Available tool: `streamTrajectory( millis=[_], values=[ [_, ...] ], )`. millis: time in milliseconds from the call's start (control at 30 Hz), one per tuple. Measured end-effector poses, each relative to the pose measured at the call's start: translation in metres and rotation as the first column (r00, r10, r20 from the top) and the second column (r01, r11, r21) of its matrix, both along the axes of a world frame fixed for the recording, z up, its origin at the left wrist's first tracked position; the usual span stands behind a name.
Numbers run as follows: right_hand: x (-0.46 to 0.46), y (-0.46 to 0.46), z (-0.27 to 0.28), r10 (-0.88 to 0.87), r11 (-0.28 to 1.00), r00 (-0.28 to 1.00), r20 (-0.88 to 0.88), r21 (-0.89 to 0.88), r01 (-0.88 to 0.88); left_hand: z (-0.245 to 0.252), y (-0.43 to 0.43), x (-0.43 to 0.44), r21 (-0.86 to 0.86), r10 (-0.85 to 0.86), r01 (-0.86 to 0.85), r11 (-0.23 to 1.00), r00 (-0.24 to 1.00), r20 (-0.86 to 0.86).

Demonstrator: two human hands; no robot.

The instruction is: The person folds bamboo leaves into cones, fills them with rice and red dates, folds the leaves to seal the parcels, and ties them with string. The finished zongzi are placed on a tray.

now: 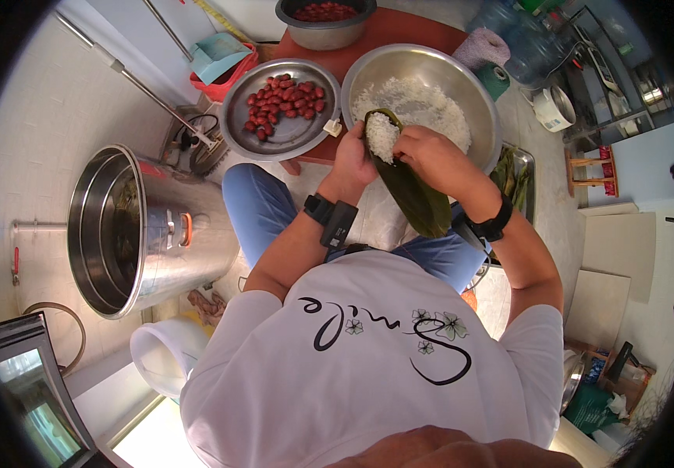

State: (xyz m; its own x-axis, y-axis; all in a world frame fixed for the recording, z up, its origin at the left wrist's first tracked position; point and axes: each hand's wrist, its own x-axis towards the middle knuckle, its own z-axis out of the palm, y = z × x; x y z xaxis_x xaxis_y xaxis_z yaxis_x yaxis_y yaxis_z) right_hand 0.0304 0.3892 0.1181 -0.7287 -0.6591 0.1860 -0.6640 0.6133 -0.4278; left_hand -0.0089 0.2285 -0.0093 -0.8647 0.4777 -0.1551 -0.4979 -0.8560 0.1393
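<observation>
My left hand cups the left side of a long dark green leaf, folded into a cone and packed with white rice. Bent fingers of my right hand hold the cone's right edge beside the rice; their tips are partly hidden. The leaf's tail hangs down toward my lap. Behind my hands stands a wide steel bowl with loose rice in it. To its left, a steel basin holds several red dates, and a small pale block rests at its rim.
A red table carries the bowls and a dark-rimmed pot of red dates. A tall steel vessel stands at the left, near a white bucket. Right of the rice bowl, a metal tray holds green leaves; twine spools are behind.
</observation>
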Motion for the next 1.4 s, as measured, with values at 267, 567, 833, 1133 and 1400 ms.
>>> streamTrajectory(
  millis=[267,567,833,1133,1400],
  values=[
    [-0.002,-0.006,-0.001,-0.031,0.993,0.999,0.009,-0.11,0.032,0.0,0.003,0.002,0.051,-0.02,0.02,0.998,1.0,-0.005],
    [-0.01,-0.01,-0.009,0.005,0.999,0.999,-0.048,-0.044,-0.008,0.002,-0.001,0.003,0.151,-0.069,0.075,0.986,0.997,-0.041],
    [-0.002,0.009,0.026,-0.078,0.995,0.92,-0.385,-0.084,0.049,0.017,-0.019,0.003,0.198,-0.046,0.072,0.978,0.99,-0.133],
    [0.014,0.011,0.021,0.387,0.922,0.888,-0.249,0.134,-0.364,0.04,-0.022,0.011,0.129,-0.097,0.115,0.985,0.986,-0.138],
    [0.001,0.017,0.011,0.215,0.938,0.945,0.245,-0.321,-0.13,0.042,-0.016,0.019,0.241,-0.123,0.175,0.955,0.968,-0.217]
  ],
)
